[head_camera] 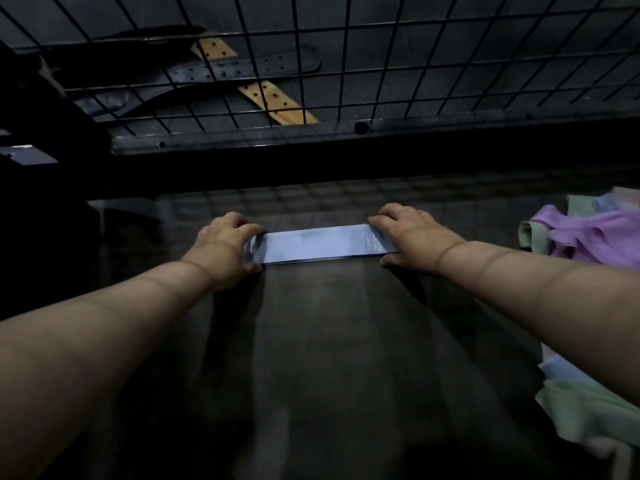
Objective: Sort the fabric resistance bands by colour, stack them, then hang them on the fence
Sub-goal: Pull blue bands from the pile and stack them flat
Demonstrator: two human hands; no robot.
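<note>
A light blue fabric band (317, 243) lies flat and stretched out on the dark surface (329, 341), running left to right. My left hand (225, 244) grips its left end, fingers curled over the edge. At its right end my right hand (405, 237) holds it the same way, thumb below the band. A heap of purple bands (588, 237) with green ones (528, 233) sits at the right edge. More green and pale blue bands (588, 410) lie lower right. The black wire fence (346, 64) stands behind the surface.
Behind the fence grid lie dark leather belts (242, 69) and tan belts with holes (277, 102). A dark metal rail (346, 133) runs along the fence's lower edge. The scene is dim, and the far left is in shadow.
</note>
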